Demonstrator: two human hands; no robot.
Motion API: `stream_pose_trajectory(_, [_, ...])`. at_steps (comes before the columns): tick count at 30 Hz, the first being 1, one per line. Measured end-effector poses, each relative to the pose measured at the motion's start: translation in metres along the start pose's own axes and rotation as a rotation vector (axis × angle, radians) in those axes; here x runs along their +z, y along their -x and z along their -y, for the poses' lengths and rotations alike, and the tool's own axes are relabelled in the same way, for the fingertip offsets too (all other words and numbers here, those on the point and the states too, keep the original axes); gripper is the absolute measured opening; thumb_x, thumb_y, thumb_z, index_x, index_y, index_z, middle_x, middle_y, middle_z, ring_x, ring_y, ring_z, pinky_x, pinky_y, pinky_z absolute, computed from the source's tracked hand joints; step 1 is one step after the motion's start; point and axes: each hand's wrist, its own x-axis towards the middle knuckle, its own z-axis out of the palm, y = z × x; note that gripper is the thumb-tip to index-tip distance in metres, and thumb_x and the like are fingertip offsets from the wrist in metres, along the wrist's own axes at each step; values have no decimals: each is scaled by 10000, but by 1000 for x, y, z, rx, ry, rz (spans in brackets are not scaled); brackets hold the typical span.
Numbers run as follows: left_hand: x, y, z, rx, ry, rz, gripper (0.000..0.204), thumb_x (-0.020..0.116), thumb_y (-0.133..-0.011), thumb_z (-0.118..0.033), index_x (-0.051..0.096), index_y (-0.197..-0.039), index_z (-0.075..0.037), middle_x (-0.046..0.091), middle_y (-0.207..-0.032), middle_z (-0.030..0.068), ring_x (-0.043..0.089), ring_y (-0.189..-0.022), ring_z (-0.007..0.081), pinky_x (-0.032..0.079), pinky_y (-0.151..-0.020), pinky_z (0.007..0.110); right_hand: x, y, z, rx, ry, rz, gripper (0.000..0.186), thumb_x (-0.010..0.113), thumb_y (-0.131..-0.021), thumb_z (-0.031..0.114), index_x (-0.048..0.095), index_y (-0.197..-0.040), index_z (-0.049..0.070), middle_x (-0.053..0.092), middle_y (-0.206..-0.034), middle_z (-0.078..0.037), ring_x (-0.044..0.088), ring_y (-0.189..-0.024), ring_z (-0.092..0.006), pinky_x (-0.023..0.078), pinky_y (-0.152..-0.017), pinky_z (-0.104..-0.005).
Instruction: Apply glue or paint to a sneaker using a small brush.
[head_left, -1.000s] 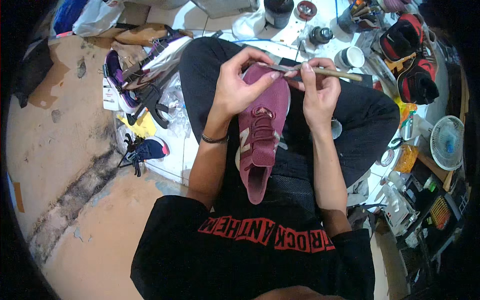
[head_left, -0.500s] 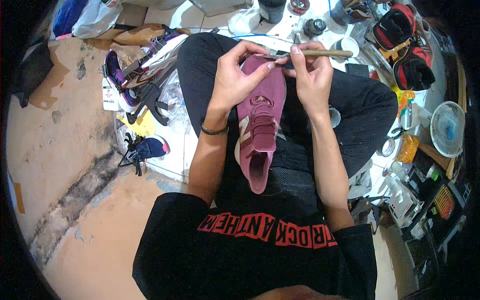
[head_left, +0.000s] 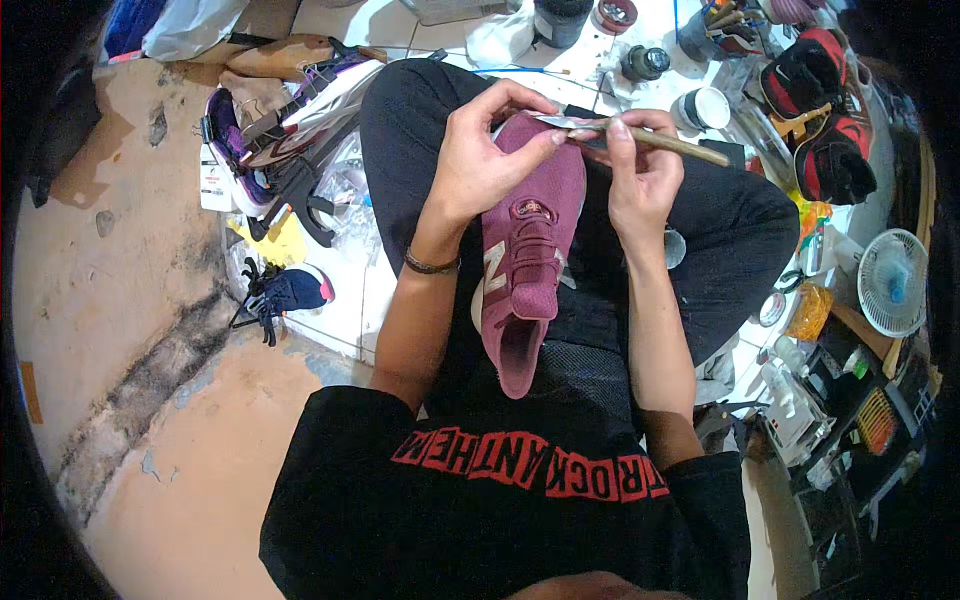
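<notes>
A maroon sneaker lies across my lap, its toe pointing away from me and its heel opening nearest my body. My left hand is closed round the left side of the toe, with the thumb across the top. In my right hand is a wooden-handled knife, pinched between thumb and fingers. Its narrow silver blade points left, over the tip of the toe and close to my left thumb. Whether the blade touches the shoe I cannot tell. The sole's far edge is hidden by my hands.
Purple shoes with clips and a dark blue shoe lie to the left. Black-and-red shoes stand at the right. Beyond my knees are a dark jar, a white-lidded tub and a tool cup. A white fan stands at far right.
The knife handle has swung so its rear end points lower to the right, and more of the blade shows. My right hand has shifted slightly right; my left hand keeps its hold.
</notes>
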Motion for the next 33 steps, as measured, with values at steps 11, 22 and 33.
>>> stream_pose_trajectory(11, [3, -1, 1, -17, 11, -49, 274, 799, -805, -67, 670, -1036, 5, 716, -994, 85, 668, -955, 137, 520, -887, 289, 10, -8, 8, -3, 63, -68, 186, 598, -1010, 138, 510, -1059, -17, 652, -878, -103, 695, -798, -159, 606, -679, -280])
stream_pose_trajectory(22, [3, -2, -8, -36, 66, -65, 191, 788, -842, -122, 697, -948, 8, 729, -918, 73, 664, -858, 110, 521, -792, 256, -23, -12, 22, 80, -126, -68, 215, 563, -1029, 210, 494, -1056, 8, 659, -847, -147, 723, -759, -266, 646, -640, -383])
stream_pose_trajectory(33, [4, 4, -33, 53, -405, -153, 327, 593, -1009, -243, 685, -874, 40, 679, -783, 26, 570, -733, 79, 472, -676, 252, -65, 63, 105, -219, -24, -91, 135, 651, -948, 49, 565, -1032, -12, 669, -799, -135, 678, -674, -201, 603, -616, -351])
